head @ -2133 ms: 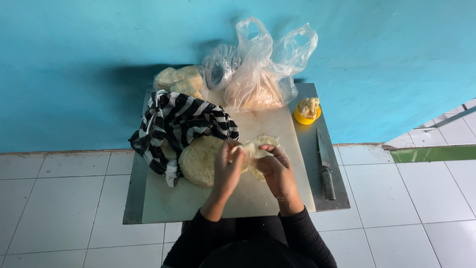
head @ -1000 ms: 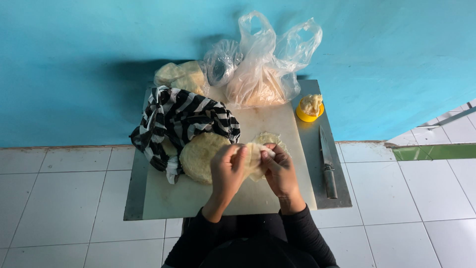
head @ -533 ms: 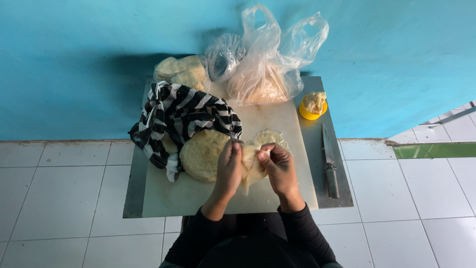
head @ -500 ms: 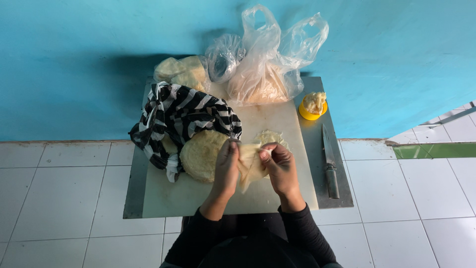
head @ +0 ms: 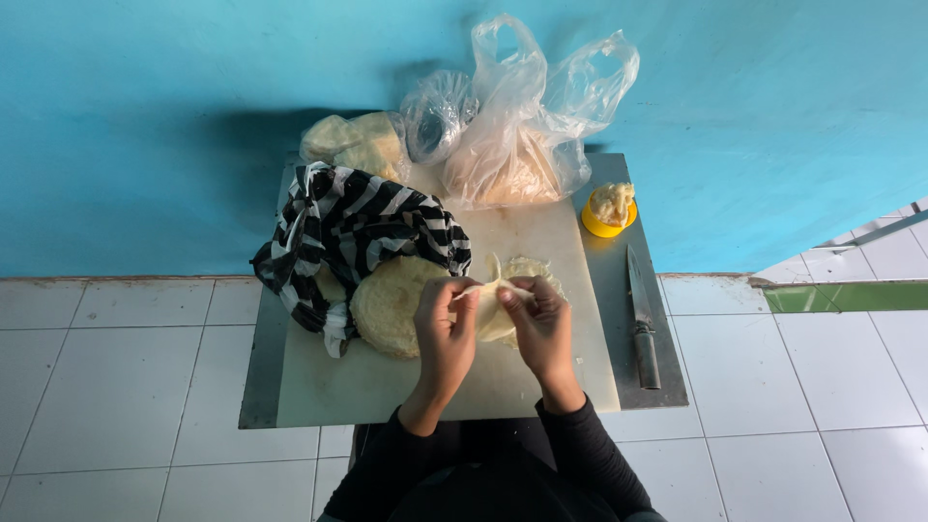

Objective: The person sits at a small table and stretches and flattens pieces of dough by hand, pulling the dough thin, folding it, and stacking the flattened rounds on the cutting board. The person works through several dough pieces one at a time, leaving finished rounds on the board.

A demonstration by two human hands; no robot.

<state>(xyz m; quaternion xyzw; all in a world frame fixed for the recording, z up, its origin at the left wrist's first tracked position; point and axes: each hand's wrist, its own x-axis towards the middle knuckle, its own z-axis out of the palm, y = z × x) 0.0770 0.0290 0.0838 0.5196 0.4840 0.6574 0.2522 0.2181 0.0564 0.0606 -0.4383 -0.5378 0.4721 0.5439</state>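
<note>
Both hands meet over a pale cutting board (head: pixel 367 387) on a small grey table (head: pixel 259 377). My left hand (head: pixel 445 324) and my right hand (head: pixel 538 324) pinch a thin pale dough wrapper (head: pixel 490 302) between them, lifted slightly and folded. A flat round of the same dough (head: pixel 530 268) lies on the board just beyond it. To the left sits a stack of round dough sheets (head: pixel 387 304), partly covered by a black-and-white striped cloth (head: pixel 358 227).
A small yellow bowl of pale filling (head: pixel 609 208) stands at the table's far right, and a knife (head: pixel 642 319) lies along the right edge. Clear plastic bags (head: pixel 522 135) and a wrapped lump of dough (head: pixel 353 145) sit at the back against the blue wall. White floor tiles surround the table.
The hands have kept working the wrapper in place; it is now folded more and raised between the fingertips. The camera has drifted slightly.
</note>
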